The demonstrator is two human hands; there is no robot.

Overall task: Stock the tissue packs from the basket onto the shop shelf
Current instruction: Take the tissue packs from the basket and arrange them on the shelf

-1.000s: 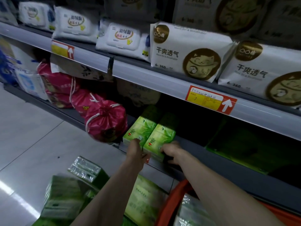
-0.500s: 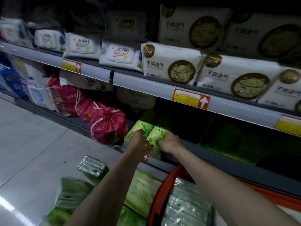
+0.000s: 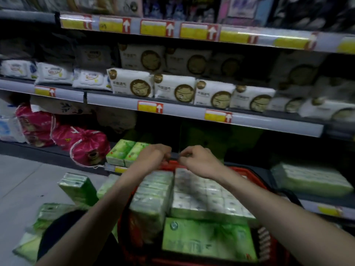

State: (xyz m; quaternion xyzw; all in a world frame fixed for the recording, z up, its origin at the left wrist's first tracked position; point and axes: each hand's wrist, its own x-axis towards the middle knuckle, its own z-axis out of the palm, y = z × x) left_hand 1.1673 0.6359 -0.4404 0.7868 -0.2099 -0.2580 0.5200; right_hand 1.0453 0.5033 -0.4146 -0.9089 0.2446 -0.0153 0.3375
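Two green tissue packs [image 3: 126, 153] stand side by side at the front of the bottom shelf [image 3: 57, 153]. Just right of them, my left hand [image 3: 153, 156] and my right hand [image 3: 199, 160] hover close together over the far rim of the red basket [image 3: 249, 171]. Both have curled fingers pinching a thin dark bar [image 3: 173, 156], which looks like the basket's handle. The basket is packed with several pale green tissue packs [image 3: 203, 196]. A larger green pack [image 3: 207, 239] lies across its near end. The view is blurred.
More green packs [image 3: 76, 189] lie on the floor left of the basket. Pink drawstring bags [image 3: 88, 148] fill the bottom shelf to the left. A wide green pack [image 3: 311, 179] lies on it to the right. White packs [image 3: 172, 89] line the shelf above.
Both hands let go of the two green packs on the bottom shelf and pulled back to the basket's far rim. The camera tilted up and back, showing the whole basket.
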